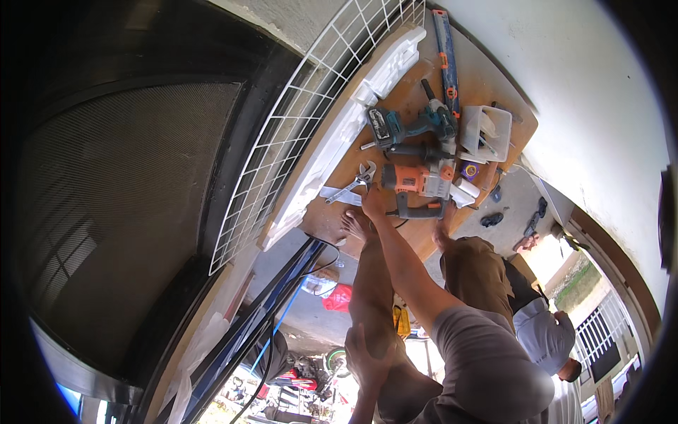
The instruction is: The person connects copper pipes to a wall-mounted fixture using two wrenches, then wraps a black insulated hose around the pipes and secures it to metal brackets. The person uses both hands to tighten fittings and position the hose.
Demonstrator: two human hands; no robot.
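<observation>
My right hand (373,203) reaches down to the wooden board, between an adjustable wrench (351,185) and the rear of an orange and grey rotary hammer (413,179). Its fingertips are too small and covered to show whether they grip anything. My left hand (366,355) lies on my left leg with the fingers stretched out, holding nothing. Beyond the rotary hammer is a teal cordless impact wrench (421,126) with its battery toward the left. A pale flat piece (340,195) lies under the wrench handle.
My bare feet stand on the wooden board (332,225). A blue spirit level (446,63) and a white plastic box (487,134) of small items lie at its far end. White wire mesh (272,141) borders the left; a white wall is right. Below are shoes (492,220) and another person (542,332).
</observation>
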